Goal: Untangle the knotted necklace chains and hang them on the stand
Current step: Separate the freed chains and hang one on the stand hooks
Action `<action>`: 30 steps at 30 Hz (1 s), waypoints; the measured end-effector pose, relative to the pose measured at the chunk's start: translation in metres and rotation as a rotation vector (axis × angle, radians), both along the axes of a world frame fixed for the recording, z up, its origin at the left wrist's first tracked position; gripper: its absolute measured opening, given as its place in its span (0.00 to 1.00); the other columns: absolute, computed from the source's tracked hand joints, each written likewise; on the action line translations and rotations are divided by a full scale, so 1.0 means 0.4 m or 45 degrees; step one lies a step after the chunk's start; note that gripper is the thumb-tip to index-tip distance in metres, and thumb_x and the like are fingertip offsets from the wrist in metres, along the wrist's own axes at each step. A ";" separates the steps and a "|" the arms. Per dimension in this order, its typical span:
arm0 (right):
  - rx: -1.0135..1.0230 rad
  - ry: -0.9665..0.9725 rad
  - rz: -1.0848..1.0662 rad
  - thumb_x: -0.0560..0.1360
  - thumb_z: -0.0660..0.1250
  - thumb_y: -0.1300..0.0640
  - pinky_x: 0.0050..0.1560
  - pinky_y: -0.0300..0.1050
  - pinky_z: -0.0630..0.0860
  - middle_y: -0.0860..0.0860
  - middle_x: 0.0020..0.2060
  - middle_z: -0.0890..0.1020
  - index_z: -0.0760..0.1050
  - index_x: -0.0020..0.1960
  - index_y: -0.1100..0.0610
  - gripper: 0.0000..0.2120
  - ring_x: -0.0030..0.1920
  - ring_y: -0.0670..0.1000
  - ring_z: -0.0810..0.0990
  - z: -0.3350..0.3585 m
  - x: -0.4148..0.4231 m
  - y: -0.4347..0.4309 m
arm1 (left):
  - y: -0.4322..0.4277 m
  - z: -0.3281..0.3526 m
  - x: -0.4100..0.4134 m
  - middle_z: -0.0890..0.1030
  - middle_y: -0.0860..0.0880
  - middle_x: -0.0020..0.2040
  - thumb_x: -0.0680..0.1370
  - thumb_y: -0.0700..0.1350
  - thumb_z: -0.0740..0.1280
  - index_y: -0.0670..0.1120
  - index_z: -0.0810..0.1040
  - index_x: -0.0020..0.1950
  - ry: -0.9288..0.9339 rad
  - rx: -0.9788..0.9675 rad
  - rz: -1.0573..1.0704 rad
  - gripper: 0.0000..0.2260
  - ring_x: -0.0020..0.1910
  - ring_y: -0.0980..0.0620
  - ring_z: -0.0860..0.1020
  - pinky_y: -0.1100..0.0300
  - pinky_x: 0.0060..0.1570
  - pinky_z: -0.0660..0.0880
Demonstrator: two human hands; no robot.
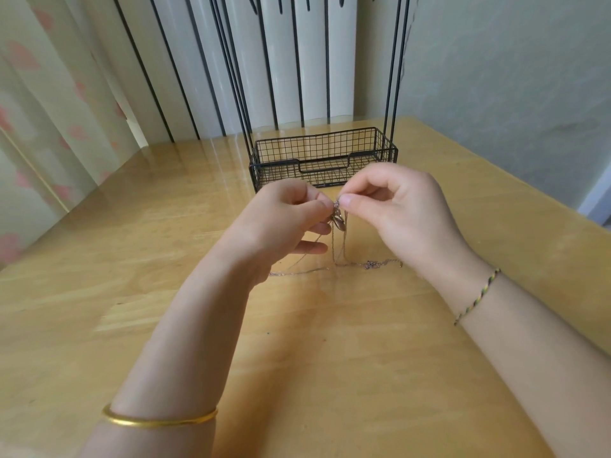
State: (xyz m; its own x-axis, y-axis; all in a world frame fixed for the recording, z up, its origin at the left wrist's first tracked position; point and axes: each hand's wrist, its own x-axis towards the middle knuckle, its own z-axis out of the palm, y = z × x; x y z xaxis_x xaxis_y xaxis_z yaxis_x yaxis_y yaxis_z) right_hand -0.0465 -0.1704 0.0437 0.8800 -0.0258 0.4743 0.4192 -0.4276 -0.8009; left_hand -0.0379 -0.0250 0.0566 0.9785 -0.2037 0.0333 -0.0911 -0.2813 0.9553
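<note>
Just in front of the stand (324,157), both hands are raised a little above the surface (165,259). The left hand (284,219) and the right hand (396,209) meet at a small knot in the chains (338,214), each with thumb and forefinger closed in a pinch on it. The fingers (350,200) of both hands are curled. From the knot, thin strands hang down and trail over the surface nearer the person than the stand. A gold bangle (158,421) circles the left forearm, and a braided bracelet (476,297) the right wrist.
</note>
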 end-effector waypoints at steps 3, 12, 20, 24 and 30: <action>0.244 0.175 0.125 0.72 0.69 0.65 0.38 0.39 0.76 0.50 0.34 0.80 0.79 0.40 0.58 0.04 0.35 0.44 0.77 0.006 -0.001 -0.008 | 0.001 0.006 -0.001 0.79 0.44 0.43 0.79 0.41 0.64 0.44 0.75 0.41 0.052 -0.071 -0.030 0.07 0.41 0.52 0.75 0.48 0.48 0.81; 0.147 0.212 0.167 0.70 0.71 0.62 0.36 0.37 0.76 0.51 0.34 0.82 0.80 0.43 0.56 0.03 0.32 0.43 0.77 0.015 -0.008 -0.009 | 0.008 0.002 0.001 0.79 0.48 0.37 0.78 0.42 0.65 0.44 0.77 0.41 0.044 -0.008 -0.005 0.06 0.39 0.53 0.76 0.55 0.51 0.75; -0.204 0.124 0.052 0.71 0.71 0.60 0.42 0.39 0.75 0.51 0.39 0.82 0.80 0.40 0.54 0.03 0.38 0.45 0.77 0.012 -0.001 -0.006 | -0.003 -0.011 0.008 0.77 0.50 0.36 0.79 0.42 0.64 0.46 0.75 0.39 -0.060 0.104 0.095 0.08 0.39 0.53 0.75 0.54 0.49 0.74; -0.223 0.173 0.085 0.72 0.70 0.61 0.40 0.38 0.74 0.51 0.39 0.82 0.81 0.42 0.54 0.03 0.36 0.44 0.76 0.013 -0.001 -0.011 | -0.011 -0.013 0.005 0.80 0.47 0.41 0.80 0.43 0.61 0.45 0.74 0.42 -0.137 0.198 0.126 0.07 0.44 0.48 0.77 0.47 0.53 0.75; -0.082 0.130 -0.002 0.72 0.69 0.61 0.37 0.37 0.73 0.45 0.32 0.79 0.78 0.38 0.52 0.07 0.32 0.41 0.73 0.010 0.004 -0.013 | -0.010 -0.007 -0.003 0.80 0.49 0.42 0.80 0.44 0.60 0.43 0.76 0.44 -0.151 0.303 0.027 0.08 0.43 0.52 0.78 0.52 0.53 0.76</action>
